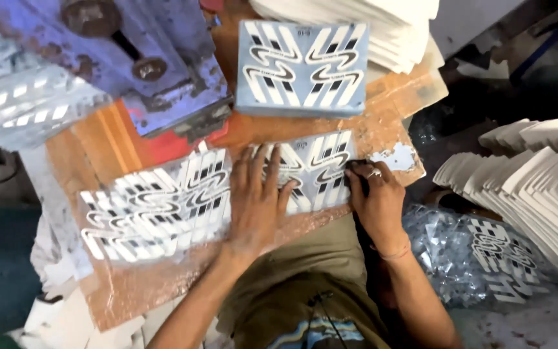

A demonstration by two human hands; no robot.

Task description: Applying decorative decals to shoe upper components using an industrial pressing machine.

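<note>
My left hand (pixel 255 197) lies flat, fingers spread, on a clear printed film sheet (pixel 318 167) with black and white striped shapes, pressing it onto the orange-brown work board (pixel 108 148). My right hand (pixel 376 197), wearing a ring and a wrist thread, pinches the sheet's right edge with closed fingers. A pile of like printed film sheets (pixel 156 207) sits just left of my left hand. A pale blue board printed with the same striped pattern (pixel 301 68) lies farther back.
A worn blue metal press part (pixel 143 64) stands at the back left. White foam pieces are stacked at the top (pixel 369 26) and fanned out at the right (pixel 537 187). Loose film scraps (pixel 479 255) lie at lower right.
</note>
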